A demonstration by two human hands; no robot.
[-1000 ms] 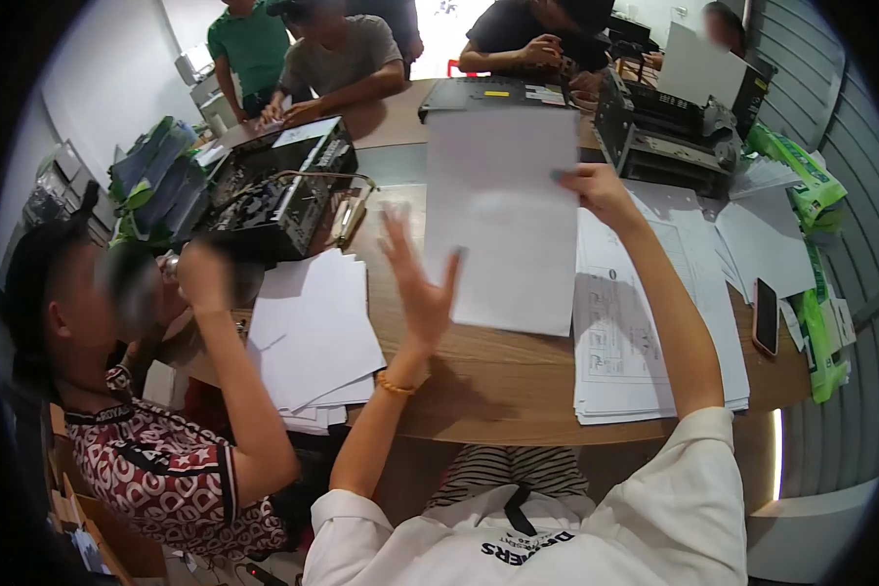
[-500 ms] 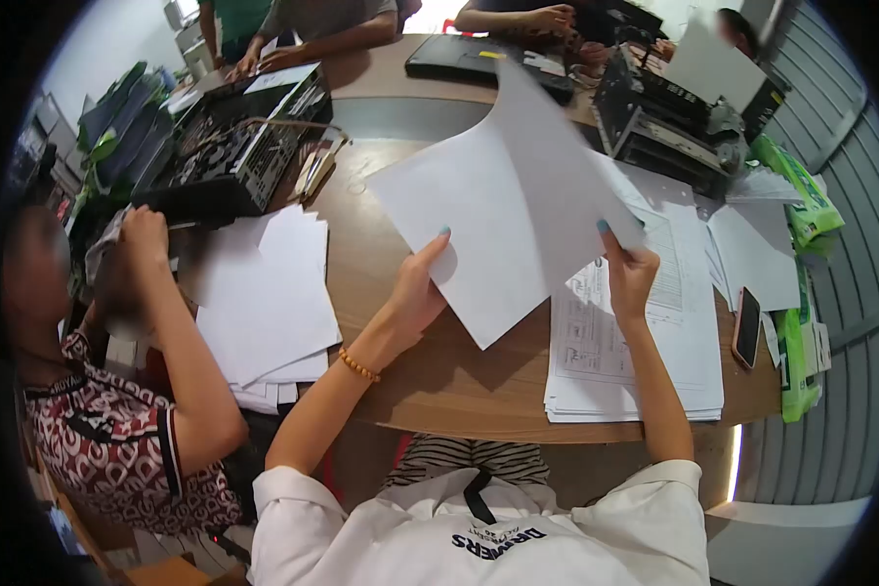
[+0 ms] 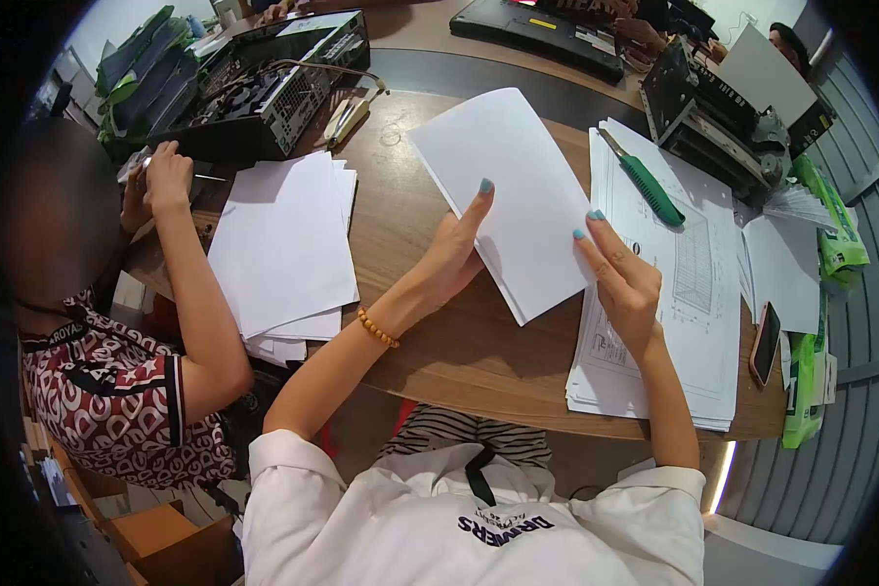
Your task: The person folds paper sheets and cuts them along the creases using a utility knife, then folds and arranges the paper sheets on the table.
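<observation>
**White sheet between both hands**

White, thin and blank, the sheet lies tilted on the brown wood surface, near its front edge. We grip it from both sides: our left hand pinches its left edge, thumb on top, while our right hand presses fingertips on its lower right edge, likely to keep the limp paper flat. It overlaps a thick stack of printed drawings at the right, weighted by a green-handled screwdriver. A loose fan of blank pages sits left, beside another person's arm.
</observation>
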